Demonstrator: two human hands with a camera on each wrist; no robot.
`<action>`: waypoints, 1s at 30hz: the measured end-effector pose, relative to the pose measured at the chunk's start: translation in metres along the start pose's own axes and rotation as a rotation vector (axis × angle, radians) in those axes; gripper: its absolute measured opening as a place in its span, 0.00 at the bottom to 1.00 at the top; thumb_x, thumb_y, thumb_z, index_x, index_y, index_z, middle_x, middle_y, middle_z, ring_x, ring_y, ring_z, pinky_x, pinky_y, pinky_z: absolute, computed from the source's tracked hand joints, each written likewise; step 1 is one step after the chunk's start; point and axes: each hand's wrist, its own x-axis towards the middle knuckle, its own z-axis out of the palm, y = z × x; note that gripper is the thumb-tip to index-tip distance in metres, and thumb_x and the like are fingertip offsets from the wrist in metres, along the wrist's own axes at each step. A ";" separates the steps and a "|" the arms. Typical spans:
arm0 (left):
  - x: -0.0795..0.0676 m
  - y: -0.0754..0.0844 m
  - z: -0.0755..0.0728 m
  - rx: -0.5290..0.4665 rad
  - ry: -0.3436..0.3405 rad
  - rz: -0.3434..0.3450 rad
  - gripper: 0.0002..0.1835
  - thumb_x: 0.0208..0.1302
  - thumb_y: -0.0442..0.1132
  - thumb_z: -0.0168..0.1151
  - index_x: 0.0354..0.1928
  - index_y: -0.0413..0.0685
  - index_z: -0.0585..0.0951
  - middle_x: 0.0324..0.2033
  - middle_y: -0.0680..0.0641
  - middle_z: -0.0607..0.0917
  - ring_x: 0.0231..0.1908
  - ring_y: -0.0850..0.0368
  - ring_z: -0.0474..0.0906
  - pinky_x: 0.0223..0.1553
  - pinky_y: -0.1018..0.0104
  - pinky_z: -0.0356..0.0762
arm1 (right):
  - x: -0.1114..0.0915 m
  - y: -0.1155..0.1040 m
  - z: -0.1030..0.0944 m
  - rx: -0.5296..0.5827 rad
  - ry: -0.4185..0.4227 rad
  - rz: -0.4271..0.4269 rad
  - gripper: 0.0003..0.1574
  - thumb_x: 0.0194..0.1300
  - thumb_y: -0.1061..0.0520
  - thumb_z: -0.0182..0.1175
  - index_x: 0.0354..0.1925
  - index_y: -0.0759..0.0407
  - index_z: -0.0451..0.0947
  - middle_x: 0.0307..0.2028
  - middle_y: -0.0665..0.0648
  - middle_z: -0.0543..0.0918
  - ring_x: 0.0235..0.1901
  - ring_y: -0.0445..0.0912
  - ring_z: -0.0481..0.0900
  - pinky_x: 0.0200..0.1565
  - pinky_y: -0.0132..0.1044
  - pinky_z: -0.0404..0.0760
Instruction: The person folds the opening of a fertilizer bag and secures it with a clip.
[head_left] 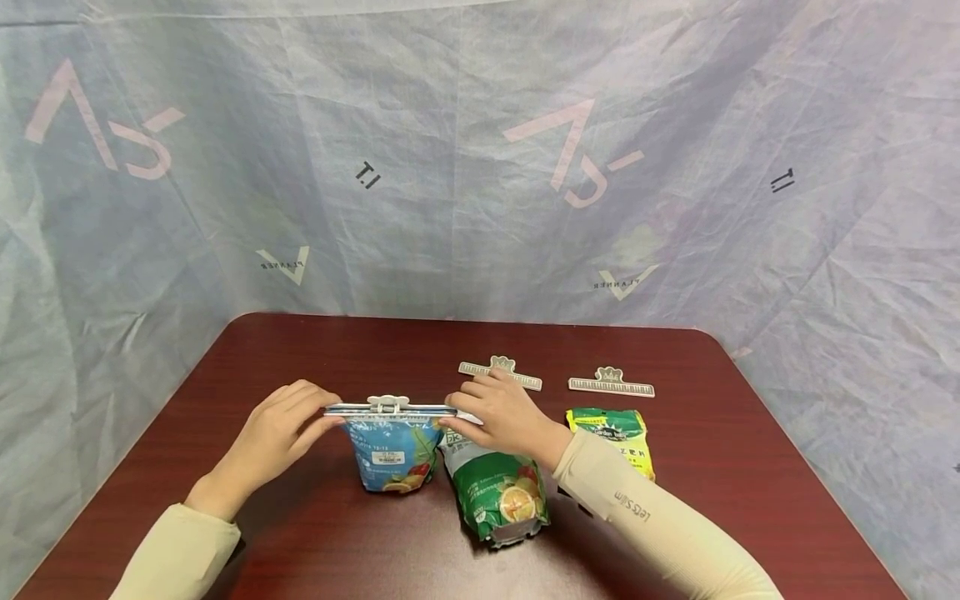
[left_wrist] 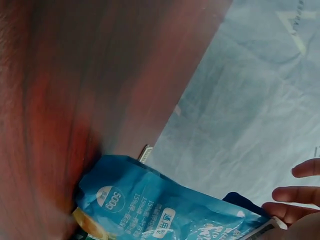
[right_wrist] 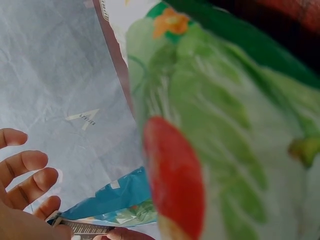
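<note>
A blue bag [head_left: 393, 454] with fruit printed on it stands upright, a silvery bag clip [head_left: 388, 407] across its top. My left hand [head_left: 288, 425] pinches the left end of the clip and bag top between thumb and fingers. At the other end, my right hand [head_left: 502, 412] pinches likewise. The left wrist view has the blue bag [left_wrist: 145, 200] tilted beside the left fingers [left_wrist: 295, 194]. Low in the right wrist view is the clip's ruler-like edge [right_wrist: 90, 228], by the right hand [right_wrist: 25, 190].
A green bag [head_left: 498, 492] stands just right of the blue one, under my right wrist. Behind my right forearm is a yellow-green bag [head_left: 622, 442]. Two more clips, one [head_left: 525, 382] partly behind my right hand and another [head_left: 611, 383], lie farther back on the dark red table [head_left: 360, 350].
</note>
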 end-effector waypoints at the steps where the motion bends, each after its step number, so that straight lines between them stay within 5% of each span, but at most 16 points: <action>1: -0.001 0.000 0.000 -0.012 -0.003 -0.011 0.17 0.66 0.54 0.50 0.37 0.49 0.80 0.32 0.57 0.80 0.35 0.62 0.73 0.37 0.66 0.66 | 0.000 0.000 0.000 -0.002 -0.002 -0.002 0.14 0.65 0.42 0.52 0.36 0.48 0.77 0.29 0.44 0.79 0.30 0.40 0.75 0.32 0.34 0.69; 23: -0.006 0.007 0.006 -0.019 0.038 -0.083 0.15 0.65 0.51 0.53 0.36 0.47 0.80 0.33 0.55 0.80 0.35 0.61 0.75 0.36 0.68 0.66 | -0.002 -0.005 0.000 0.040 0.005 0.010 0.11 0.66 0.45 0.52 0.35 0.50 0.75 0.26 0.44 0.73 0.26 0.38 0.71 0.31 0.31 0.71; 26: -0.009 0.008 0.006 -0.038 0.008 -0.142 0.09 0.56 0.43 0.64 0.37 0.47 0.79 0.35 0.55 0.80 0.36 0.61 0.74 0.38 0.70 0.67 | -0.002 -0.006 0.000 0.076 0.008 0.031 0.11 0.65 0.46 0.54 0.35 0.50 0.75 0.27 0.45 0.74 0.25 0.38 0.70 0.30 0.30 0.72; 30: -0.013 0.010 0.008 -0.062 -0.038 -0.247 0.17 0.46 0.32 0.70 0.40 0.49 0.78 0.36 0.56 0.80 0.37 0.62 0.75 0.37 0.71 0.69 | -0.004 -0.008 0.001 0.137 -0.003 0.075 0.11 0.65 0.46 0.55 0.36 0.51 0.76 0.28 0.46 0.75 0.25 0.38 0.70 0.30 0.30 0.72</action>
